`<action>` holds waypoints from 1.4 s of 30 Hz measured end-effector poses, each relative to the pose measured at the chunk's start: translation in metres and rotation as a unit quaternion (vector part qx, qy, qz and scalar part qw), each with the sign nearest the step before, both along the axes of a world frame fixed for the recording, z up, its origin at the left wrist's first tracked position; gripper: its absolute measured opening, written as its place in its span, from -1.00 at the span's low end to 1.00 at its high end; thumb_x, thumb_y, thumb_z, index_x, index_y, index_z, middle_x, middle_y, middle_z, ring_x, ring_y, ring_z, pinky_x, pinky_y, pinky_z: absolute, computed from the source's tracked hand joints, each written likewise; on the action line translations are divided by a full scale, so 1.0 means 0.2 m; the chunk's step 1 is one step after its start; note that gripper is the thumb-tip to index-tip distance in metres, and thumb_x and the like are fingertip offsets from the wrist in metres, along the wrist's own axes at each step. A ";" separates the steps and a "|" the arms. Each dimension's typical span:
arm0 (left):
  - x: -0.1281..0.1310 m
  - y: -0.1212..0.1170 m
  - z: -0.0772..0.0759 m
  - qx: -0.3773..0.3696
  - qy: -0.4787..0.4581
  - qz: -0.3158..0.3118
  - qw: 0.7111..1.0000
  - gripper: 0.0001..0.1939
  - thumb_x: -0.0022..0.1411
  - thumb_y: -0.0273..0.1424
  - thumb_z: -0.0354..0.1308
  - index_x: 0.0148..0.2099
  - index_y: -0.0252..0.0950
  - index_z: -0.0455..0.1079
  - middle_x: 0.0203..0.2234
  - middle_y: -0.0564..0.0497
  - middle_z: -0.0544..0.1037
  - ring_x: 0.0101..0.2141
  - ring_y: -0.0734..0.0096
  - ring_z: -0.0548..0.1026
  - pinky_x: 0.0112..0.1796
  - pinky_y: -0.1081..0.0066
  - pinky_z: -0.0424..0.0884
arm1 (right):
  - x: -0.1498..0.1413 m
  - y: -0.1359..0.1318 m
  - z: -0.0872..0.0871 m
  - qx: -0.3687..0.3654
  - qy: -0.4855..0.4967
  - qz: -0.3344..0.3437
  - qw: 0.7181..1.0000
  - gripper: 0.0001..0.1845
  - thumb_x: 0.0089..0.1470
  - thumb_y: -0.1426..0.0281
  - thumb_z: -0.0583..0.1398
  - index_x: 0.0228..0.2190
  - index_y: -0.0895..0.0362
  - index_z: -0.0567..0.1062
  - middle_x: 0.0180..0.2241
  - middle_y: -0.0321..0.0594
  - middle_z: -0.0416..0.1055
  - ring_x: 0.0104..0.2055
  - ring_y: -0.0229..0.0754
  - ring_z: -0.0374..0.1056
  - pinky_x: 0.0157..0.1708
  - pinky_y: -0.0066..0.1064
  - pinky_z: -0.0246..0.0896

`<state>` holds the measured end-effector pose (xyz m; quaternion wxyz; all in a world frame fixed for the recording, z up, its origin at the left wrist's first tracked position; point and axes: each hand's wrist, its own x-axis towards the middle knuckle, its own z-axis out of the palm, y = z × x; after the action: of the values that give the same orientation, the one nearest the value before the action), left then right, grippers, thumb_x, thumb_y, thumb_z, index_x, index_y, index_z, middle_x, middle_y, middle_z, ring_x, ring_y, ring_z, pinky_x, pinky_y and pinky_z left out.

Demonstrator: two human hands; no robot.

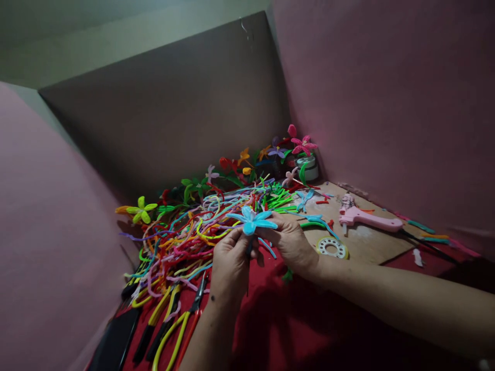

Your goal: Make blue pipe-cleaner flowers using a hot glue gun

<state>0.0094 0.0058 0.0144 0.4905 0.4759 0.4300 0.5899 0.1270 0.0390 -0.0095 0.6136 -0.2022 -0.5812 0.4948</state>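
A light blue pipe-cleaner flower [250, 222] with long petals is held up in front of me, over the red cloth. My left hand [233, 257] is closed around its base and thin dark stem, thumb and fingers pinched together. My right hand [292, 241] reaches in from the right, its thumb and fingers pinching the flower near a right-hand petal. Part of the fingertips is hidden behind the petals. Just behind the hands spreads a heap of loose pipe cleaners [181, 252] in many colours.
A pink glue gun [369, 219] lies on a wooden board [363, 245], near a roll of tape [332, 248]. Scissors [176, 330], pliers [154, 314] and a dark phone-like slab [116, 340] lie at the left front. Finished flowers [303, 145] stand along the back wall.
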 end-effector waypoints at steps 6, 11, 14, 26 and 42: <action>-0.04 0.02 0.05 -0.016 0.023 -0.025 0.999 -0.77 0.02 -0.33 0.21 -0.52 -0.39 0.34 -0.69 0.11 0.32 -0.71 0.63 0.22 -0.70 0.55 0.23 | 0.02 -0.01 0.03 0.075 -0.096 -0.080 0.989 -0.68 0.09 0.25 0.11 -0.55 0.10 0.55 -0.43 -0.24 0.30 -0.31 -0.22 0.19 -0.17 -0.33 0.07; -0.08 0.01 0.08 0.015 0.010 -0.064 0.998 -0.79 0.06 -0.33 0.18 -0.50 -0.36 0.33 -0.69 0.13 0.28 -0.70 0.64 0.20 -0.70 0.57 0.18 | 0.02 -0.04 0.05 0.081 -0.087 -0.064 0.991 -0.76 0.10 0.29 0.11 -0.42 0.08 0.56 -0.43 -0.23 0.37 -0.28 -0.18 0.22 -0.18 -0.31 0.09; -0.09 0.01 0.10 0.026 -0.031 -0.080 0.996 -0.79 0.04 -0.33 0.20 -0.52 -0.35 0.31 -0.71 0.15 0.23 -0.71 0.66 0.15 -0.71 0.59 0.12 | 0.01 -0.03 0.04 0.075 -0.055 -0.045 0.995 -0.78 0.09 0.33 0.11 -0.31 0.07 0.56 -0.38 -0.23 0.38 -0.28 -0.19 0.25 -0.21 -0.33 0.12; -0.16 0.04 0.08 0.010 -0.184 -0.048 0.982 -0.84 -0.06 -0.42 0.27 -0.47 -0.37 0.34 -0.69 0.15 0.23 -0.69 0.71 0.15 -0.69 0.67 0.12 | 0.14 0.16 0.11 0.020 -0.009 -0.167 0.986 -0.77 0.03 0.33 0.13 -0.42 0.19 0.55 -0.58 -0.31 0.32 -0.56 -0.34 0.17 -0.51 -0.44 0.09; -0.21 0.09 0.04 -0.027 -0.226 -0.027 0.973 -0.91 0.12 -0.54 0.04 -0.43 -0.38 0.31 -0.64 0.08 0.35 -0.75 0.78 0.12 -0.74 0.75 0.07 | 0.46 0.08 0.13 0.039 -0.365 -0.132 0.921 -0.78 -0.03 0.36 0.15 -0.40 0.21 0.56 -0.50 -0.21 0.43 -0.50 -0.28 0.27 -0.45 -0.41 0.18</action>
<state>-0.0317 0.0234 0.0217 0.6033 0.3283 0.3108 0.6570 0.2198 0.0555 0.0173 0.4258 -0.4201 -0.7517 0.2777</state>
